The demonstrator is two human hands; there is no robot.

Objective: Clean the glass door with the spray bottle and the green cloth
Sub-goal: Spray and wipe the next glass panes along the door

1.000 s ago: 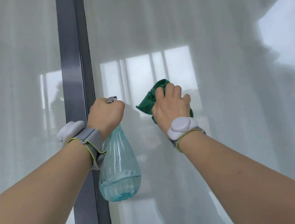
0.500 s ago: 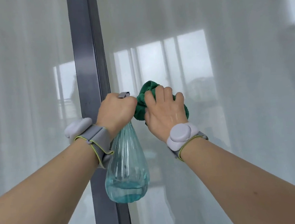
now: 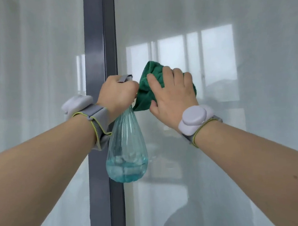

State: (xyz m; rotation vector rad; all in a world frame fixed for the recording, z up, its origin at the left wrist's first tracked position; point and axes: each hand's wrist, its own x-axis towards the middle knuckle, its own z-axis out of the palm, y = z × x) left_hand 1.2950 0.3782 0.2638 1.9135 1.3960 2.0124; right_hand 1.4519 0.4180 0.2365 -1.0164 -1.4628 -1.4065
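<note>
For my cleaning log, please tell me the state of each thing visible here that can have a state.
Spray bottle: held by its head in the left hand, hanging down, only the bottom part filled with blue liquid.
Green cloth: bunched, pressed against the glass door by the right hand.
Left hand: gripping the bottle.
Right hand: fingers spread over the cloth.
Glass door: panel beside the grey frame; reflections visible.

The glass door is smooth and glossy, throwing back pale reflections, and its frame looks like matt grey metal. The spray bottle is clear, ribbed plastic tinted blue; the green cloth is soft, napped fabric.
</note>
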